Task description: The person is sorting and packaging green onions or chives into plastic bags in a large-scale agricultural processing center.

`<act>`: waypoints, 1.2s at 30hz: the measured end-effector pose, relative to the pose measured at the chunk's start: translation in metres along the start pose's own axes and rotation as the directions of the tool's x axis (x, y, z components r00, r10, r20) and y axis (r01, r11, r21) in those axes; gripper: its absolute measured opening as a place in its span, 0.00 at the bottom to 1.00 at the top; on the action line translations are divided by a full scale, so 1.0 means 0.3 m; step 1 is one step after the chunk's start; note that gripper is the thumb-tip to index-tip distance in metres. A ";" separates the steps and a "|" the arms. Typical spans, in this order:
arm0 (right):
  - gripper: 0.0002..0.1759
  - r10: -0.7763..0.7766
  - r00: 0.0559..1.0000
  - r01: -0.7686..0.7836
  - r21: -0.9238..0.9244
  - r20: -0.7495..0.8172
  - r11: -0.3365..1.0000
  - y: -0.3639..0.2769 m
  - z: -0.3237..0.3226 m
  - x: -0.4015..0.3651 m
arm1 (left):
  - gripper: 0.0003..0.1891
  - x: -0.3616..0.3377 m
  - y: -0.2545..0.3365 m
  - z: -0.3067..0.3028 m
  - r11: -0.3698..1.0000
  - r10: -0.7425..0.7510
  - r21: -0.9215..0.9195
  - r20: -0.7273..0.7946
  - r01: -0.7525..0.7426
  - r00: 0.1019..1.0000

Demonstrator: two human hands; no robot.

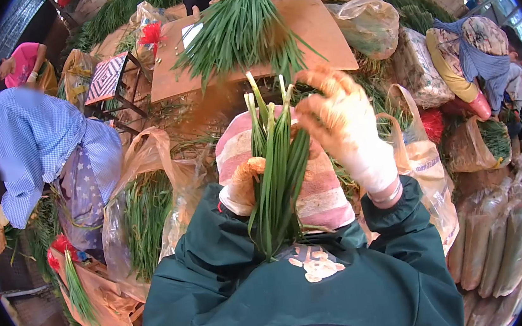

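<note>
My left hand (244,187), in a stained white glove, is wrapped round a bunch of garlic chives (275,174) in front of my chest. The pale cut ends point up and away from me, and the leaves hang toward my jacket. My right hand (334,104), gloved and smeared orange-brown, is raised just right of the stalk ends. Its fingers are spread and partly blurred, with nothing visible in them. Beneath the bunch lies a pink-and-white striped cloth (328,197) over my lap.
Across from me, a person's hands hold a large tied bunch of chives (247,31) over a brown board (318,36). Plastic bags of greens (149,219) stand to my left, and another bag (424,171) to my right. A person in a checked shirt (48,131) bends at left.
</note>
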State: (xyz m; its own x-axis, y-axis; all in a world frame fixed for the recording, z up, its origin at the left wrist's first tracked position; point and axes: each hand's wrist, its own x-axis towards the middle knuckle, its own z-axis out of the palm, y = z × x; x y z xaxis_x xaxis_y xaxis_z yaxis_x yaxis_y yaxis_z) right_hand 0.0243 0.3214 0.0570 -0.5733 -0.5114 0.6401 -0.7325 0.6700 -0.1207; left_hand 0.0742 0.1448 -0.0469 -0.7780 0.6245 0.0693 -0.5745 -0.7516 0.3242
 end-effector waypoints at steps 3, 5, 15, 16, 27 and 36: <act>0.07 -0.127 0.972 0.054 0.335 0.200 0.941 -0.098 -0.042 -0.048 | 0.36 -0.021 0.002 -0.036 0.983 0.126 -0.120 -0.112 -0.139 0.986; 0.07 -0.050 0.976 -0.057 0.468 0.212 0.882 -0.048 -0.083 -0.081 | 0.35 -0.013 0.045 0.023 0.984 0.141 -0.095 -0.126 -0.153 0.982; 0.47 0.400 0.748 -0.529 0.840 0.530 -0.125 0.092 0.117 -0.189 | 0.34 0.023 0.018 0.089 0.927 0.105 0.375 -0.255 -0.001 0.961; 0.40 0.427 0.738 -0.482 0.851 0.523 -0.210 0.036 0.131 -0.122 | 0.34 0.022 0.012 0.094 0.926 0.103 0.378 -0.256 0.001 0.961; 0.11 0.616 0.627 -0.202 0.862 0.478 -0.464 0.024 0.149 -0.035 | 0.34 0.019 0.057 0.085 0.902 0.110 0.432 -0.192 -0.016 0.975; 0.10 0.595 0.614 -0.585 0.805 0.519 -0.099 0.017 0.060 0.098 | 0.27 0.059 0.077 0.108 0.746 0.189 0.659 -0.077 -0.092 0.979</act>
State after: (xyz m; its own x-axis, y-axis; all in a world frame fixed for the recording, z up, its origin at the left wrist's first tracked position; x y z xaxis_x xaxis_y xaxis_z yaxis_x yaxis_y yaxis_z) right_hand -0.0030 0.3001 0.0617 -0.9782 -0.1945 -0.0730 0.1125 -0.2006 -0.9732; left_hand 0.0554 0.1452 -0.0076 -0.8896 0.4534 0.0563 -0.1896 -0.4784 0.8575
